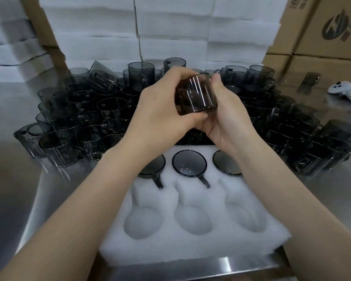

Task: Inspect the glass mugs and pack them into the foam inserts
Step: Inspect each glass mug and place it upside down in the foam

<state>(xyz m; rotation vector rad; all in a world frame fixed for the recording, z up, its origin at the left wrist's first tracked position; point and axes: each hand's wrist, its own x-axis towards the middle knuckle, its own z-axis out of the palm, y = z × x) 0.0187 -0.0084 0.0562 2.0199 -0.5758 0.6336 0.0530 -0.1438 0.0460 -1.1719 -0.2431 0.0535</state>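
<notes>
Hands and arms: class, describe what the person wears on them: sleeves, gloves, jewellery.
Nothing is worn. The left hand and right hand are bare, with no gloves, rings or watch visible. The left forearm and right forearm are bare to the frame's edge; no sleeves show.

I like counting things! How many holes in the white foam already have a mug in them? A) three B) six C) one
A: three mugs sit in the far row of the foam insert, while the three near pockets hold nothing.
</notes>
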